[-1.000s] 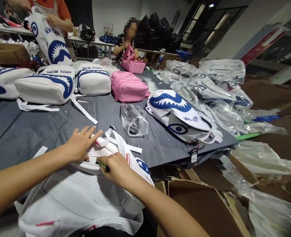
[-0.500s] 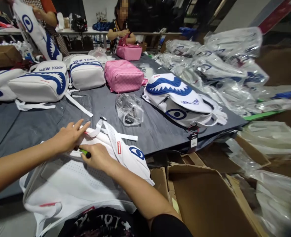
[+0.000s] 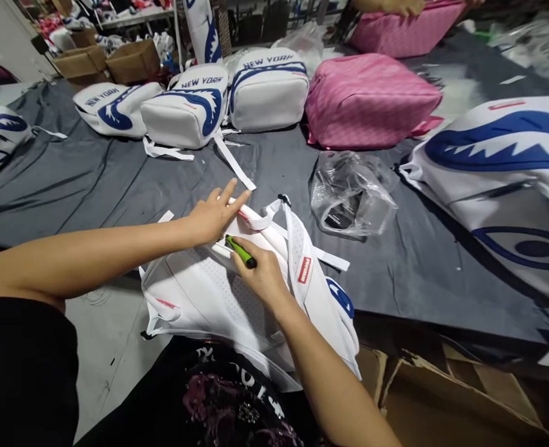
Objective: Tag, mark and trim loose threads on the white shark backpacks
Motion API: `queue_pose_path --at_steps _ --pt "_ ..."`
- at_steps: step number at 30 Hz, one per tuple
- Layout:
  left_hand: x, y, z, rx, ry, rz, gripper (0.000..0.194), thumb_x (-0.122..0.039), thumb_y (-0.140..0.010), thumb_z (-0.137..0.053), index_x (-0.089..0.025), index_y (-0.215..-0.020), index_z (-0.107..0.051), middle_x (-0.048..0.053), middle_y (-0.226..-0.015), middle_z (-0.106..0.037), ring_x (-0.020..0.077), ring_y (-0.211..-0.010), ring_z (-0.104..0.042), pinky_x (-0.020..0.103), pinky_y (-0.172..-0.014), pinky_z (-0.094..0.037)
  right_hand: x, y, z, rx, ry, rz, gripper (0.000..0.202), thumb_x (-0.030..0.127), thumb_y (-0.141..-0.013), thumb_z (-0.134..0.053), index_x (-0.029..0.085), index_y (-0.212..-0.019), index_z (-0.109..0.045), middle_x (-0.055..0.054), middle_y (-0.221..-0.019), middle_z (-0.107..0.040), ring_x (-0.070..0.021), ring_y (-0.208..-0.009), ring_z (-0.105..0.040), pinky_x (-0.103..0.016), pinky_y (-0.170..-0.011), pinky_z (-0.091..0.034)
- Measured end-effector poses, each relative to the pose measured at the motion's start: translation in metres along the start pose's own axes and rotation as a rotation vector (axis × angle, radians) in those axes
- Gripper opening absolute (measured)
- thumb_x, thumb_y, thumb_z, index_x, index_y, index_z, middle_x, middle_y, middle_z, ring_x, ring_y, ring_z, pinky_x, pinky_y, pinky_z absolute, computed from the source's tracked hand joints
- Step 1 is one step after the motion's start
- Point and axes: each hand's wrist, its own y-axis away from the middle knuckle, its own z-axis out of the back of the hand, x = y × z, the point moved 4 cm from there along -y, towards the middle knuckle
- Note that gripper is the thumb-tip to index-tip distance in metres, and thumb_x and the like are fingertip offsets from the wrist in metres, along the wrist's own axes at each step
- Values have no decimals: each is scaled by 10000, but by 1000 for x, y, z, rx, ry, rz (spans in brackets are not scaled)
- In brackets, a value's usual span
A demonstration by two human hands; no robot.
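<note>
A white backpack [image 3: 195,282] leans between the table's front edge and my body, its perforated back panel turned up. It has a strap with a red label [image 3: 305,269] and a blue eye patch on the right side. My left hand [image 3: 210,218] lies on the bag's upper edge with the fingers spread. Gripped in my right hand [image 3: 266,278] is a slim green tool with black ends [image 3: 243,251]. Its tip points at the bag's edge beside my left hand; whether it touches I cannot tell.
White backpacks [image 3: 269,93] and a pink backpack [image 3: 372,102] line the grey-covered table [image 3: 102,186]. Nearer lies a clear plastic bag [image 3: 353,195]. Another white backpack [image 3: 512,161] rests at right, above open cardboard boxes [image 3: 442,403]. A co-worker's hands [image 3: 405,7] hold a pink bag.
The view has swung left and closer, so the table's left side now shows. Both hands stay at the bag's upper edge; more of the green tool is visible in my right hand.
</note>
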Motion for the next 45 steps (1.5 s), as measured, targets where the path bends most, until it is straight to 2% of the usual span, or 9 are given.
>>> queue_pose_path --at_steps 2,5,10,14,19,25,34,41,45 --pt "5 4 -2 14 48 79 1038 -218 -829 -661 -269 -1577 56 227 -1643 30 416 -1381 -371 463 -936 -502 -1 1 0 -12 -16 3 363 249 -886 -576 171 -1222 -690 -98 -1125 -747 -273 -997 -723 -394 -907 -553" --pt "7 3 -1 62 46 78 1009 -230 -826 -662 -249 -1579 9 249 -1596 -164 379 -1227 -535 435 -917 -505 -1 3 4 -24 -48 0 362 259 -875 -578 171 -1205 -699 -98 -1140 -742 -265 -1003 -723 -383 -902 -556" --pt "9 -6 4 141 31 19 989 -236 -814 -647 -244 -1575 -15 210 -1455 -369 339 -1145 -589 381 -882 -508 4 5 13 24 -82 -12 348 263 -859 -582 164 -1162 -721 -83 -1049 -767 -231 -891 -734 -342 -808 -563" --pt "13 -11 3 175 59 -26 1008 -251 -804 -648 -261 -1573 5 201 -1446 -364 334 -1143 -593 372 -880 -506 5 0 14 73 -6 -67 342 288 -854 -592 178 -1145 -734 -71 -959 -777 -224 -765 -714 -345 -716 -548" --pt "12 -14 3 205 87 -20 1002 -218 -820 -616 -242 -1577 40 229 -1510 -289 368 -1210 -551 418 -940 -487 9 -10 3 80 38 -75 351 299 -879 -588 216 -1197 -711 -62 -1035 -771 -226 -833 -722 -342 -760 -549" --pt "11 -15 4 271 97 -38 1037 -185 -813 -609 -247 -1574 93 229 -1567 -205 369 -1270 -501 418 -966 -477 17 -12 1 47 266 -83 325 310 -876 -586 217 -1148 -736 -84 -953 -777 -272 -836 -731 -380 -764 -554" --pt "17 -17 -3 224 132 -60 1018 -193 -814 -598 -272 -1575 73 210 -1565 -229 358 -1245 -519 429 -977 -469 18 -12 -2 23 150 -101 332 318 -887 -571 209 -1158 -729 -73 -985 -776 -249 -849 -732 -362 -794 -560" --pt "16 -19 2 285 163 -56 1139 -203 -742 -670 -297 -1566 111 188 -1578 -206 356 -1294 -486 412 -1014 -449 19 -13 -1 21 75 -124 327 310 -882 -578 238 -1164 -726 -54 -1036 -771 -243 -913 -728 -368 -842 -566" --pt "16 -20 1 298 171 -57 1156 -223 -747 -662 -321 -1551 162 179 -1581 -185 363 -1302 -468 431 -1028 -436 18 -12 2 24 183 -176 322 309 -875 -588 222 -1145 -741 -86 -1024 -769 -278 -921 -725 -429 -859 -558"
